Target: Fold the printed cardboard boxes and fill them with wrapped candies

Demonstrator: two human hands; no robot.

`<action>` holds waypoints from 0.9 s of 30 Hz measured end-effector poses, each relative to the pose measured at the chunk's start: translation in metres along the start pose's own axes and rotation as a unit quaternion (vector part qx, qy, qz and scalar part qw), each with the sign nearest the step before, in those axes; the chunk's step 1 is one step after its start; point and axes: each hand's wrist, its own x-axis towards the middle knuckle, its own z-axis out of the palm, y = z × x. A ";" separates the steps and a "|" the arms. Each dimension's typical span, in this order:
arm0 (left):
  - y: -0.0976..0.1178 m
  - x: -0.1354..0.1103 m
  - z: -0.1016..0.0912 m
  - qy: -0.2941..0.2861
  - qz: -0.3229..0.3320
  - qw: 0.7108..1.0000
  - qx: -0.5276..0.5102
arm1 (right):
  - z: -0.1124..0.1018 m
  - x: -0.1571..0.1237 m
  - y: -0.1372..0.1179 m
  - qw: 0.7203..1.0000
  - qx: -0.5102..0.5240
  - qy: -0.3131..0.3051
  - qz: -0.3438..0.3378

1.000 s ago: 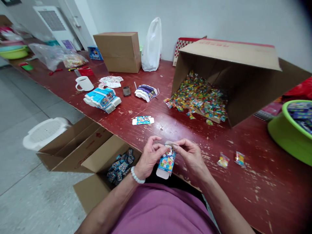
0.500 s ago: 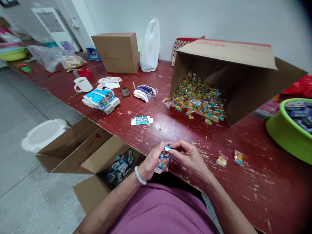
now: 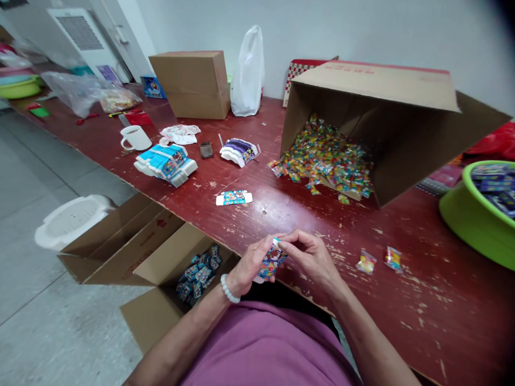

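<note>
Both hands meet at the near edge of the red table [image 3: 281,209], holding one small blue printed carton [image 3: 270,262]. My left hand [image 3: 249,262], with a white bead bracelet on the wrist, wraps round the carton's body. My right hand [image 3: 309,257] pinches the carton's top end with fingertips pressed together. Two wrapped candies [image 3: 378,260] lie on the table just right of my hands. A flat unfolded carton [image 3: 234,198] lies beyond them.
A big cardboard box on its side [image 3: 386,107] spills colourful candies [image 3: 325,163]. Stacks of flat cartons [image 3: 167,163], a white mug [image 3: 134,138], a closed box [image 3: 193,83] and a white bag [image 3: 247,75] stand farther back. A green basin [image 3: 475,220] sits right. An open floor box [image 3: 161,273] holds filled cartons.
The carton's top flap, open a second ago, is now folded down under my right fingertips. My left hand has closed further round the carton's body.
</note>
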 end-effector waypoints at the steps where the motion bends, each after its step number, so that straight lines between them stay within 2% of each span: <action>1: 0.000 0.000 0.000 0.012 -0.003 1.000 -0.002 | 0.000 -0.001 0.002 0.999 -0.027 0.002 -0.022; 4: -0.001 0.000 0.001 0.034 -0.014 0.999 -0.015 | 0.001 -0.005 0.006 0.991 -0.110 0.010 -0.072; 10: -0.012 0.006 0.004 0.029 -0.030 0.998 -0.043 | 0.012 -0.007 0.009 0.962 -0.211 0.026 -0.169; 12: -0.013 0.008 0.003 0.032 -0.029 0.998 -0.048 | 0.006 0.003 0.010 0.961 -0.225 -0.013 -0.163; 14: -0.010 0.009 0.001 0.039 -0.027 0.997 -0.062 | -0.011 0.025 0.013 0.966 -0.226 -0.044 -0.117; 15: -0.007 0.010 0.000 0.044 -0.027 0.996 -0.072 | -0.023 0.040 0.016 0.968 -0.234 -0.033 -0.082; 16: -0.004 0.010 -0.001 0.048 -0.028 0.995 -0.085 | -0.037 0.058 0.020 0.963 -0.264 0.021 -0.057; 17: -0.001 0.011 -0.003 0.054 -0.031 0.993 -0.100 | -0.052 0.077 0.024 0.944 -0.311 0.104 -0.035; 19: 0.002 0.012 -0.007 0.065 -0.038 0.987 -0.139 | -0.081 0.112 0.035 0.924 -0.342 0.173 -0.018; 21: 0.003 0.015 -0.012 0.071 -0.049 0.979 -0.185 | -0.103 0.139 0.047 0.912 -0.354 0.207 0.001; 23: 0.002 0.018 -0.018 0.079 -0.052 0.971 -0.218 | -0.114 0.154 0.059 0.908 -0.354 0.223 0.014; 27: -0.004 0.023 -0.031 0.115 -0.033 0.969 -0.218 | -0.115 0.152 0.075 0.917 -0.319 0.239 0.022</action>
